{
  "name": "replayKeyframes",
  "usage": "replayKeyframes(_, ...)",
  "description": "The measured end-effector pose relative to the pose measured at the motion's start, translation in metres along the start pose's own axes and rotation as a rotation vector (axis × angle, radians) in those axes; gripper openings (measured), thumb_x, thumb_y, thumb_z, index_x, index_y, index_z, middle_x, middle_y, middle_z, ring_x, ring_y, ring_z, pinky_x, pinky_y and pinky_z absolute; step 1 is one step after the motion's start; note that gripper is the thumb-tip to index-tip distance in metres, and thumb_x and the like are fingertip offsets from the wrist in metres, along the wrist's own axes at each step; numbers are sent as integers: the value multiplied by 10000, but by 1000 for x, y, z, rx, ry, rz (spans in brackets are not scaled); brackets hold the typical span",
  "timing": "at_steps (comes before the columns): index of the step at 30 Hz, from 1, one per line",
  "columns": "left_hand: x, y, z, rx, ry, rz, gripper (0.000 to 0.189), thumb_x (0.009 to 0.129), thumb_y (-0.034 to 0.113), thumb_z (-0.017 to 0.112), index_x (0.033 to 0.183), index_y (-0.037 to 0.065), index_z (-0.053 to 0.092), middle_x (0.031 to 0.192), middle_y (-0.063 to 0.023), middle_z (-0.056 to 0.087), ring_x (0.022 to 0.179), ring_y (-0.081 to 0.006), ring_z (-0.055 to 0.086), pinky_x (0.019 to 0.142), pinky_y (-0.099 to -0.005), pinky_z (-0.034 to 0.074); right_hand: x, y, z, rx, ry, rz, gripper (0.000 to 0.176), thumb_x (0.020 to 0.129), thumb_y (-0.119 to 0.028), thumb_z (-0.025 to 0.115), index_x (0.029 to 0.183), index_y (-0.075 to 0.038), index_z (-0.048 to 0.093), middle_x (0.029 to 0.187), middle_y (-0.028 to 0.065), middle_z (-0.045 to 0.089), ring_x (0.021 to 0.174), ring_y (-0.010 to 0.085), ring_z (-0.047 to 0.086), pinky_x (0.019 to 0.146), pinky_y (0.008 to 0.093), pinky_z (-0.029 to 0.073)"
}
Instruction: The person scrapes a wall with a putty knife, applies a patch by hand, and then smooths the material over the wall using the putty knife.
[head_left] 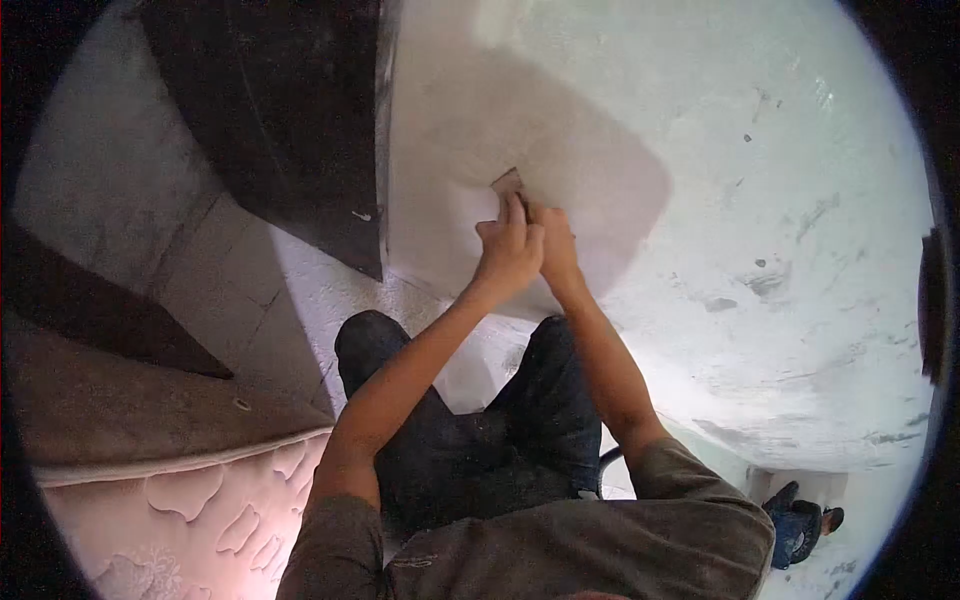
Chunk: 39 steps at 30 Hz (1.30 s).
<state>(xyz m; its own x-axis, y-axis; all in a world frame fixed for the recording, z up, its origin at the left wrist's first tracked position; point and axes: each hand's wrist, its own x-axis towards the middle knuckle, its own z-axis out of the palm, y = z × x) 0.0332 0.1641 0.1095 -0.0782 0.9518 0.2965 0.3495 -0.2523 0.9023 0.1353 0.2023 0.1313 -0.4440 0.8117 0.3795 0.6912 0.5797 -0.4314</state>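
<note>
A putty knife (508,181) with a thin, light blade is pressed to the pale wall (600,120), its tip pointing up and to the left. My right hand (555,240) is closed around its handle, most of which the fingers hide. My left hand (512,250) sits against the right one, its fingers stretched along the blade and pressing on it. A shadow of my arms and head falls over the wall around both hands.
A dark door or panel (290,120) stands left of the wall. A quilted pink mattress (200,520) with a brown edge lies lower left. Dark smudges and chips mark the wall at right. A person in dark clothes (795,525) is at the lower right.
</note>
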Motion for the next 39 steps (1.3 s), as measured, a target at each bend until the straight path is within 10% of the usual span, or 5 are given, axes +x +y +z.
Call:
replayKeyframes(7,-3,-4,7,188,255,289,647,844,160,459,1378,-127,232,1093,-326,557,949,-436,578,901,-467,393,-2,-13,-8,-9,-60,140,309,790,-153,571,1080,-48,580,827,253,633,807,441,603,686,512,487)
replayKeyframes(10,-4,5,-4,74,13,24,667,851,163,444,1397,-121,189,1197,-342,495,1082,-428,511,983,-461,312,1,11,15,-98,-28,-46,312,784,-166,588,1071,-44,586,813,252,634,785,438,612,674,500,496)
replayKeyframes(22,-1,16,-16,-17,-50,54,560,834,123,441,1326,-104,300,1122,-311,555,983,-436,562,939,-487,350,-4,-29,-15,-1,-32,77,320,796,-176,587,1093,-57,588,839,243,633,798,444,602,672,503,479)
replayKeyframes(28,-3,8,4,121,259,183,520,818,100,455,1278,-122,355,1035,-330,574,946,-456,585,919,-492,378,-7,-12,-1,-27,7,79,328,790,-164,589,1089,-30,580,821,233,640,757,442,607,636,508,476)
replayKeyframes(39,-2,17,-8,-117,-50,22,575,844,162,448,1283,-189,326,1249,-344,456,1073,-417,521,900,-498,330,-4,-17,-24,-82,0,46,253,802,-178,566,1031,-74,593,783,229,636,763,439,610,659,520,484)
